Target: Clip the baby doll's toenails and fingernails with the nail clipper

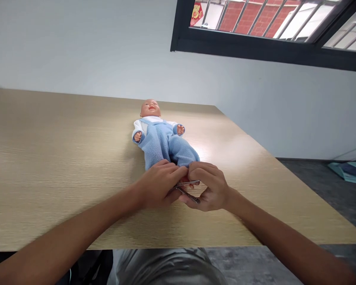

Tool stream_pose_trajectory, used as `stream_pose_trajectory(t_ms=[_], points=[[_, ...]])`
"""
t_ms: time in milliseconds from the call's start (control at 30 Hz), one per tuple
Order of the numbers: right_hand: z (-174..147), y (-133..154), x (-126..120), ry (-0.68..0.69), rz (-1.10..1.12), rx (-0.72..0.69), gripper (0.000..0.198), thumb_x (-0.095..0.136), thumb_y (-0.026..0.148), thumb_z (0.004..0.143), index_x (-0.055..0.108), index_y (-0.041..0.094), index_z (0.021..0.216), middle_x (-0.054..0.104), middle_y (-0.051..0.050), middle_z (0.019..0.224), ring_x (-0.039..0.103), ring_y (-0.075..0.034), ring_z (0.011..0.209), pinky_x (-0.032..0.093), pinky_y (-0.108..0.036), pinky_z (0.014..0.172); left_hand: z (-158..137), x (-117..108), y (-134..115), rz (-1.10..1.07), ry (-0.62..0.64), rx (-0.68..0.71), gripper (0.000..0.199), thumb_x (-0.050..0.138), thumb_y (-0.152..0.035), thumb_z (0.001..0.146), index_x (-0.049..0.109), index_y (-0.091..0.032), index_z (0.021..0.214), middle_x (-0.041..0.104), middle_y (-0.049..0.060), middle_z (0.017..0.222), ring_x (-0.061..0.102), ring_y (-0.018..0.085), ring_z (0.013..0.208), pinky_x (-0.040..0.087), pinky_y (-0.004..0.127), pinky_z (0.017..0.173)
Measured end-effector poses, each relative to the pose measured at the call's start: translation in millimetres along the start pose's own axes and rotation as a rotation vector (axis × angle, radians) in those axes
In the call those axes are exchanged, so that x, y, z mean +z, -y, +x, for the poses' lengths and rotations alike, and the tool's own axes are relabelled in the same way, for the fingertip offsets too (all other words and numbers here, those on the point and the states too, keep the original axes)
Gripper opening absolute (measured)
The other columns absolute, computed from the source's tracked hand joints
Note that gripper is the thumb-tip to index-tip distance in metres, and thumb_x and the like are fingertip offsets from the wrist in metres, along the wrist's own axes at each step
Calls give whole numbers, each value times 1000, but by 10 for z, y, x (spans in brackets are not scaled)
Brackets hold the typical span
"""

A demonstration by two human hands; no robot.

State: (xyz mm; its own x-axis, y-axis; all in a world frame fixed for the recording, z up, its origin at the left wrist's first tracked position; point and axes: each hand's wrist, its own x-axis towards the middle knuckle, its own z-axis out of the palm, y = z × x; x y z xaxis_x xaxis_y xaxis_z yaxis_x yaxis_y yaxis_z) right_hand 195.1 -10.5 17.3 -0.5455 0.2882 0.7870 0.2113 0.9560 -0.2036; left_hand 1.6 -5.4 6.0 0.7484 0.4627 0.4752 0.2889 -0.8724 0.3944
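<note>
A pale, wood-grained table (62,130) ran back toward a smooth grey-white wall (77,47) ahead of me. Above it, a dark-framed window (246,44) showed slim metal bars (241,16) and red brickwork (265,19) beyond. White glare (206,149) lay on the tabletop's right side, and dark grey flooring (302,176) spread past its edge, down to my right.

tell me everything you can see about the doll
The baby doll lies on its back on the wood-grain table, head towards the wall. Head and hands look like smooth plastic; it wears fleecy blue overalls over a white top with blue cuffs. The person's left grip and right grip meet at its lower legs, hiding most of the feet; a metal clipper sits by the visible toes.
</note>
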Motion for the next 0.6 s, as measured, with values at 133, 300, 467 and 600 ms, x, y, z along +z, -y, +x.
stream_pose_trajectory(t_ms=[133, 300, 467, 600], points=[[4, 2, 1, 4, -13, -6, 31, 65, 39, 90, 42, 21, 79, 44, 3, 65, 43, -14, 56, 37, -26, 51, -3, 6, 0, 13, 15, -9, 16, 50, -31, 88, 40, -18, 89, 58, 3, 84, 51, 20, 74, 32, 35, 72], [-4, -4, 1, 2, -29, -16, 30, 65, 40, 90, 43, 22, 80, 43, 2, 65, 43, -14, 56, 38, -26, 51, -3, 15, -8, 13, 16, -7, 17, 51, -31, 87, 40, -18, 88, 58, 4, 83, 52, 21, 74, 33, 35, 72], [-3, -2, -5, 8, -17, -5, 30, 66, 38, 88, 42, 22, 80, 44, 2, 65, 43, -14, 56, 37, -26, 51, 1, 13, -4, 20, 11, -3, 17, 51, -31, 87, 39, -19, 88, 58, 4, 84, 53, 21, 74, 33, 35, 71], [-7, -5, -3, 9, -9, -9, 30, 66, 38, 88, 42, 22, 81, 43, 3, 65, 43, -14, 56, 36, -26, 51, 0, 10, 3, 21, 23, -7, 17, 51, -31, 87, 40, -18, 89, 59, 4, 85, 53, 21, 74, 34, 36, 72]])
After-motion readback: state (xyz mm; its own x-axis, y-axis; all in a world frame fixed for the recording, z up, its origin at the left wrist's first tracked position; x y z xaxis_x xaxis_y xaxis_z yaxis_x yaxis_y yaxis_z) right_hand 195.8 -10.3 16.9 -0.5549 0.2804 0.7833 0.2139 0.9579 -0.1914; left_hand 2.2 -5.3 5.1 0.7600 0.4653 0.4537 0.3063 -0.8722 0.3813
